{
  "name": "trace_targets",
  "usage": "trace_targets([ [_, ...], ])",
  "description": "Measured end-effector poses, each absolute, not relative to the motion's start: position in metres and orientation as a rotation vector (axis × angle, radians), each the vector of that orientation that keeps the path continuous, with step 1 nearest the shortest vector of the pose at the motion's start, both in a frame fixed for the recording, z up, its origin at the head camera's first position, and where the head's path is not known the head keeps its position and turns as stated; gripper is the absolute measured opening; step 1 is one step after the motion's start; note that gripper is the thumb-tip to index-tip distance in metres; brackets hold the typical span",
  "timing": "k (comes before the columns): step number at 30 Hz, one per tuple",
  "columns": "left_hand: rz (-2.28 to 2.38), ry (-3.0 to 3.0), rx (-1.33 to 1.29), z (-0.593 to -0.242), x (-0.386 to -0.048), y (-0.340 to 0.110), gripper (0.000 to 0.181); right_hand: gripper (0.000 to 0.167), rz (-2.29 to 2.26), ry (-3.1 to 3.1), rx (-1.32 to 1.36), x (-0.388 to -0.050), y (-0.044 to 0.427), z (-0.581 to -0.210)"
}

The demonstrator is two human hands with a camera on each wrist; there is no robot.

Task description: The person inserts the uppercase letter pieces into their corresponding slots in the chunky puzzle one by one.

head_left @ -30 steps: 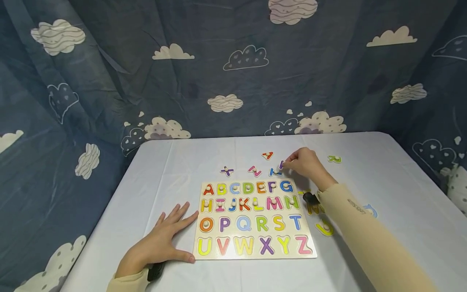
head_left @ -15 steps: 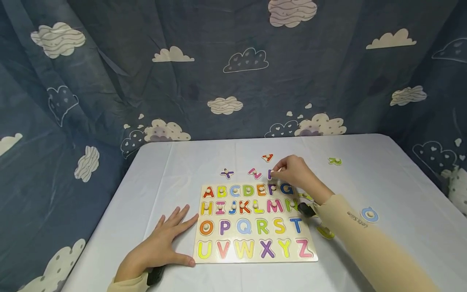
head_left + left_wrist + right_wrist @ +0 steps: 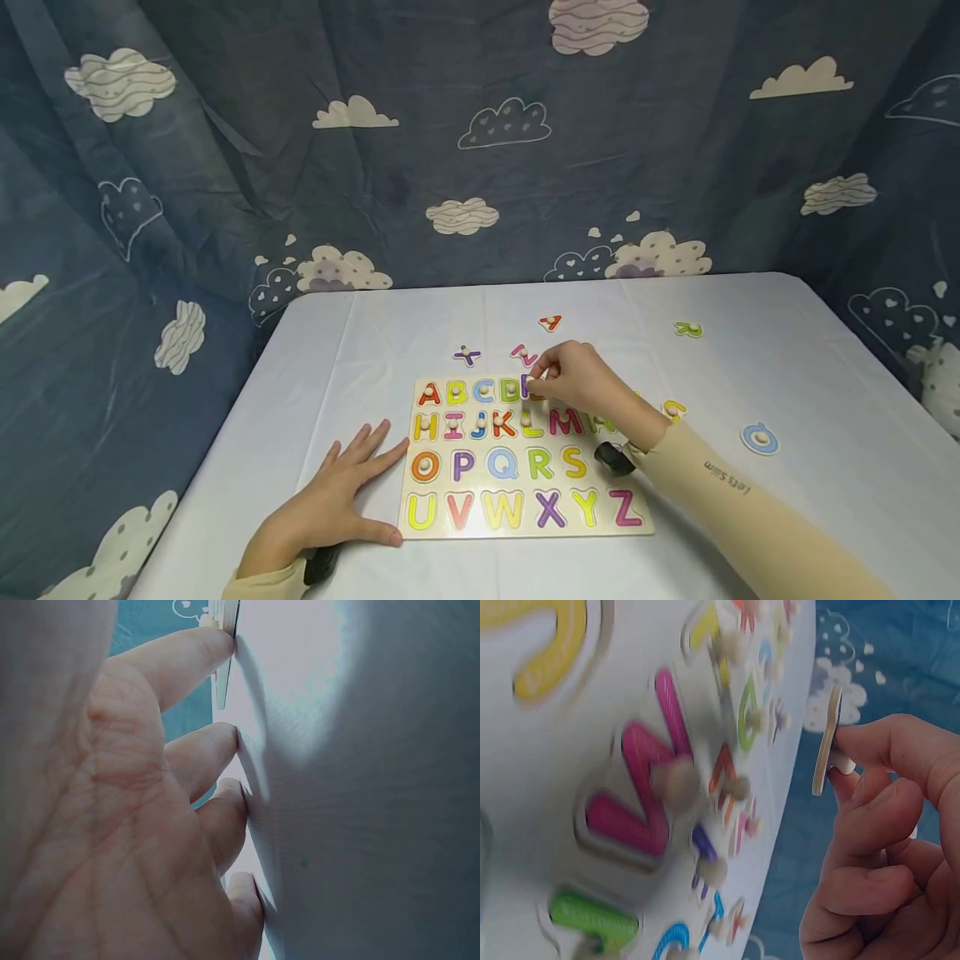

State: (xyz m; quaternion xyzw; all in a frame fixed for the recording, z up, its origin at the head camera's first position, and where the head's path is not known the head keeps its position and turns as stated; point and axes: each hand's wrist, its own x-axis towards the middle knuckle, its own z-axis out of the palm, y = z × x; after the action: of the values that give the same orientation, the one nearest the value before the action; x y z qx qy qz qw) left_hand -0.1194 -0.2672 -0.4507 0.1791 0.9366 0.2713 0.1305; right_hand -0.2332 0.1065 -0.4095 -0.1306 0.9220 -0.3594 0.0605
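Note:
Spread flat on the white cloth, my left hand touches the left edge of the letter board with thumb and index finger. In the left wrist view the fingers of that hand rest on the cloth, the index at the board's edge. My right hand pinches a purple letter piece above the board's top row, near D and E. From the right wrist, the piece appears edge-on, its knob between thumb and finger of the hand, raised off the board. Rows A to O hold knobbed pieces.
Behind the board lie a purple X, a pink Z and a red-orange piece. Right of it are a green R, a yellow piece and a blue Q. A cloud-patterned curtain hangs behind.
My right hand has moved left and toward the board with the purple piece, from beside the blue T to over the top row. The left hand stays in place.

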Motion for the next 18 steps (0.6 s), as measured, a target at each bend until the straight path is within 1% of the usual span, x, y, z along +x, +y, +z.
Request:
trace_targets([
  [11,0.775,2.724,0.537,-0.452,-0.121,-0.269,0.121,0.014,-1.058,2.679,-0.561,-0.196,0.062,-0.425],
  [18,0.767,2.725,0.525,-0.453,-0.120,-0.268,0.121,0.017,-1.078,2.643,-0.678,-0.180,0.045,-0.433],
])
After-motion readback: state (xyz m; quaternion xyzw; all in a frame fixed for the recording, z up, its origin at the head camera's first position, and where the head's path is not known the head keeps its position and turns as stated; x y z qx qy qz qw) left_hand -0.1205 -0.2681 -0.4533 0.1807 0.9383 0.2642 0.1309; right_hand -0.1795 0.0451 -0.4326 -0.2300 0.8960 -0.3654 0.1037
